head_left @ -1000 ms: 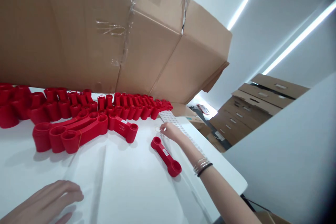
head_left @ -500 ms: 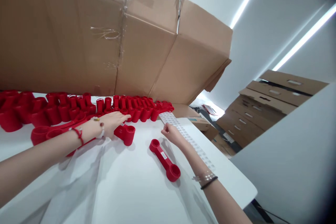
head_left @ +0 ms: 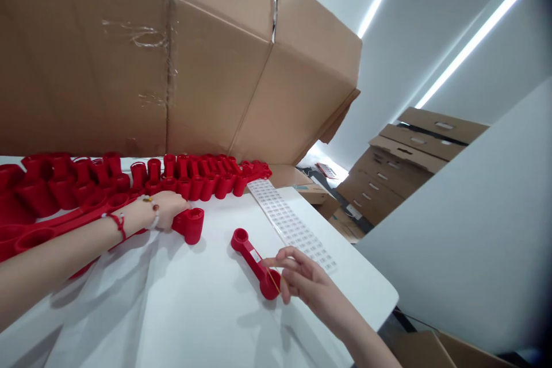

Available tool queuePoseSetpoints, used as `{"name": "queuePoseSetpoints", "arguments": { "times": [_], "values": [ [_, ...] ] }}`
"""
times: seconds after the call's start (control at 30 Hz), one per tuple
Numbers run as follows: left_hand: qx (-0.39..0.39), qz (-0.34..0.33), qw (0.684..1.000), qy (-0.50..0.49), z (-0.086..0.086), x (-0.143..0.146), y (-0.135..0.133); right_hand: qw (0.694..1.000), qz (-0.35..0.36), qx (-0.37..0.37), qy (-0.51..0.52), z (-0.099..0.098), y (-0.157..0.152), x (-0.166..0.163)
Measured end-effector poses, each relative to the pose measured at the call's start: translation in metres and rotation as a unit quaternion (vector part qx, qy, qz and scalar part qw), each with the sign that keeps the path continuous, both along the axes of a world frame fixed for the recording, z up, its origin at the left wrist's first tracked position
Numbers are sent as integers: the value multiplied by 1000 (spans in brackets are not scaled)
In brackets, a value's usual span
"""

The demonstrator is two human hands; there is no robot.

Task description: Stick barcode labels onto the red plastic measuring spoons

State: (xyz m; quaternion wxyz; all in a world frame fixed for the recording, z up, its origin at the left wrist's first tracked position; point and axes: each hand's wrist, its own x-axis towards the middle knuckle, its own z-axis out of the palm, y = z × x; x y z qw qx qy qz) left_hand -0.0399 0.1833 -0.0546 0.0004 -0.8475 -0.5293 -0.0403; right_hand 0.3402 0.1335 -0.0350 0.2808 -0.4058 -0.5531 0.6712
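My left hand (head_left: 170, 210) is closed around the bar of a red plastic link (head_left: 193, 225) at the front of a crowd of like pieces; its fingertips are partly hidden. Another red link (head_left: 250, 261), a bar with a round hollow cup at each end and a white label on the bar, lies alone on the white table. Over its near end is my right hand (head_left: 306, 276), thumb and fingers bent, with a thin yellow band (head_left: 274, 283), like a rubber band, stretched between them. Whether these fingers touch the link I cannot tell.
Several red links (head_left: 207, 175) stand in a packed row along the back of the white table (head_left: 194, 299). Behind them leans a large cardboard box (head_left: 215, 69). A sheet of small printed labels (head_left: 288, 224) lies at the right. Stacked cartons (head_left: 388, 167) stand beyond.
My right hand has come down and nearer from beside the label sheet to the lone link, its fist loosened, the yellow band now showing. My left hand stays at its link. The view has shifted right.
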Motion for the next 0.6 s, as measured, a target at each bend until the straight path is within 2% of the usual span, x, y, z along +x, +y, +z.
{"name": "queuePoseSetpoints", "arguments": {
  "times": [0.17,0.3,0.5,0.6],
  "values": [
    [-19,-25,998,63,1,4,-3,999,-28,-7,-15,-11,-19,-15],
    [-19,-32,997,75,5,9,-5,1000,-17,8,-23,-18,-30,-28],
    [-19,-30,995,94,8,18,-16,986,-4,114,-118,-29,-34,-46],
    [-13,-29,995,97,8,24,-24,954,-23,235,-183,-24,-25,-63]
  ]
}}
